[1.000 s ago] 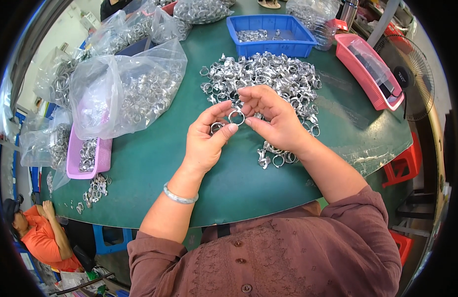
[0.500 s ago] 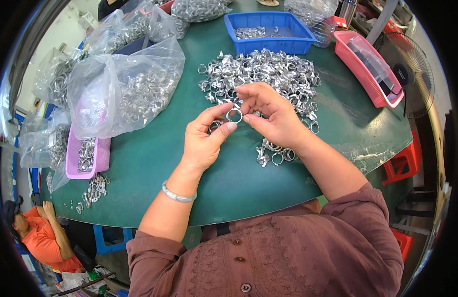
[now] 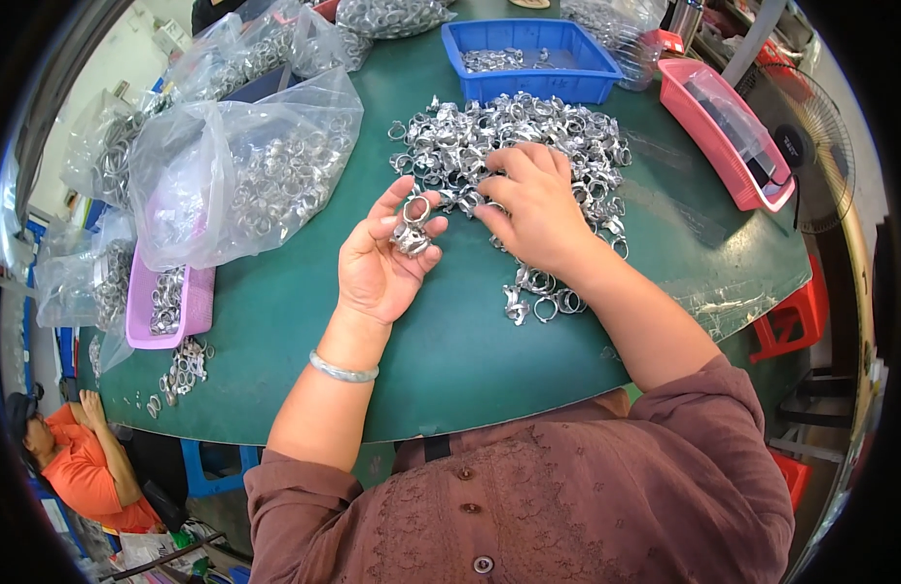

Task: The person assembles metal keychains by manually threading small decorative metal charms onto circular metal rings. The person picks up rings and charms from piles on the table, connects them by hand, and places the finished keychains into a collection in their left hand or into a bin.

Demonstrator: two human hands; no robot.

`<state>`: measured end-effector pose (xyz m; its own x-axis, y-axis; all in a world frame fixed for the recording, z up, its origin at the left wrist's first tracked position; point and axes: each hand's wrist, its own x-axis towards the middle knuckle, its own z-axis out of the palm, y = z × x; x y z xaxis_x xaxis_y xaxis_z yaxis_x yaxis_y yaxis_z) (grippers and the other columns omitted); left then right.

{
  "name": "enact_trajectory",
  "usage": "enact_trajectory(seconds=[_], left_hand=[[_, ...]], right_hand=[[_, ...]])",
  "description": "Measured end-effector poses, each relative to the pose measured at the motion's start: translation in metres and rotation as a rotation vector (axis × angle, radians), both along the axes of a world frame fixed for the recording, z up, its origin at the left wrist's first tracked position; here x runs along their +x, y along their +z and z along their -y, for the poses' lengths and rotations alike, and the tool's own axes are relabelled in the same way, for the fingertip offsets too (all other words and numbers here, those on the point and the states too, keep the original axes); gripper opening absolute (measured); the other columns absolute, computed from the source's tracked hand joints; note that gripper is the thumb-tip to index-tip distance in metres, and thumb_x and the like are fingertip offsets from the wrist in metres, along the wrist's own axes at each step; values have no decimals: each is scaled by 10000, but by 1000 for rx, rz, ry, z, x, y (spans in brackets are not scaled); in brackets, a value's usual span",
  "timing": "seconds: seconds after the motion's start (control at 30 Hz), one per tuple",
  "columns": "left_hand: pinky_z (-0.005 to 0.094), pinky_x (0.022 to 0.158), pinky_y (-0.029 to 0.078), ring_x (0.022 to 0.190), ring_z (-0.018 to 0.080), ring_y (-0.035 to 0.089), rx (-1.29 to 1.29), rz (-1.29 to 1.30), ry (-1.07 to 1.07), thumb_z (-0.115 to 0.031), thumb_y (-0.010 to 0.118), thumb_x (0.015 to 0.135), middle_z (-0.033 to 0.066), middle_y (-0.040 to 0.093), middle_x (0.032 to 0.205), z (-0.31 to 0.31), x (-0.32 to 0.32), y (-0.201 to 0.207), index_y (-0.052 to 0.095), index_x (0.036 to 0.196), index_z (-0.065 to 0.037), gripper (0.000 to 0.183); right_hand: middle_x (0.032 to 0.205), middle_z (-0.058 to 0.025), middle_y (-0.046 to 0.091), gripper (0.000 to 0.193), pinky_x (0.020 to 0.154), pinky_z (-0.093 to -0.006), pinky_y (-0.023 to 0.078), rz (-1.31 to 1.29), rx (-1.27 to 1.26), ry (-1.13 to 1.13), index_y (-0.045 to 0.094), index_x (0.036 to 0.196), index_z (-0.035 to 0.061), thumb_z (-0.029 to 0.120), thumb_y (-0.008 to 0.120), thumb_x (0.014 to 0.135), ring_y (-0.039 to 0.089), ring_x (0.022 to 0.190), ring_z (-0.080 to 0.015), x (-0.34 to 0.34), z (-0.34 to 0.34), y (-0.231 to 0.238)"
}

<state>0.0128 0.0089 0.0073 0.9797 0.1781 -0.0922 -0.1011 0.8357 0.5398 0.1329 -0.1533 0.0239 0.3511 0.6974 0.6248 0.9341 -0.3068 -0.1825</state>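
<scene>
My left hand is raised over the table, palm up. Its fingers curl round a small bunch of silvery metal rings, one standing upright on top. To the right, my right hand reaches palm down to the near edge of a large heap of similar metal rings. Its fingers are bent, with thumb and forefinger apart, and the fingertips are among the rings. Whether they touch one is unclear. Several loose rings lie just below my right wrist.
Behind the heap stands a blue tray with some rings inside. Clear plastic bags of rings and a purple basket occupy the left. A pink basket and a fan are at right. Another person sits at lower left.
My hands have separated from the ring they both held. The left has moved left and turned palm up with the rings; the right has turned palm down onto the heap.
</scene>
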Motion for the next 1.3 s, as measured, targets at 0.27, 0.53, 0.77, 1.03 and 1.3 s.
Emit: enact_trajectory(seconds=[0.27, 0.53, 0.77, 1.03, 1.3], left_hand=[[283, 627, 510, 920, 258, 575, 22, -55, 5, -117, 513, 832, 106, 569, 1076, 0, 0, -4, 494, 1142, -95, 311], [300, 631, 506, 865, 233, 581, 119, -173, 56, -100, 511, 836, 64, 575, 985, 5, 0, 3, 510, 1067, -99, 231], [297, 598, 485, 796, 201, 583, 212, -250, 43, -167, 504, 857, 59, 579, 890, 12, 0, 8, 524, 1067, -68, 233], [224, 498, 388, 656, 129, 526, 341, -214, -201, -330, 516, 869, 8, 554, 769, 18, -3, 9, 560, 985, -72, 287], [204, 536, 402, 672, 79, 508, 536, -148, -4, -123, 663, 771, -7, 532, 783, 26, -3, 11, 544, 970, -64, 240]], right_hand=[[1049, -77, 505, 200, 871, -458, 273, 93, -178, -140, 636, 761, 49, 199, 671, 635, 400, 1034, -249, -6, -12, -2], [938, -30, 549, 109, 843, -403, 299, 45, 11, -24, 613, 730, 70, 104, 639, 630, 453, 965, -232, -2, -8, -5], [869, -52, 590, 64, 779, -364, 381, -444, 287, 155, 578, 721, 68, 70, 629, 682, 506, 870, -244, 0, -2, -3], [869, -75, 602, 81, 781, -334, 420, -550, 287, 281, 614, 786, 43, 77, 633, 715, 536, 878, -233, -8, -2, 1], [847, -76, 598, 114, 717, -289, 453, -761, 323, 388, 626, 836, 25, 10, 626, 723, 576, 803, -195, -12, -2, 2]])
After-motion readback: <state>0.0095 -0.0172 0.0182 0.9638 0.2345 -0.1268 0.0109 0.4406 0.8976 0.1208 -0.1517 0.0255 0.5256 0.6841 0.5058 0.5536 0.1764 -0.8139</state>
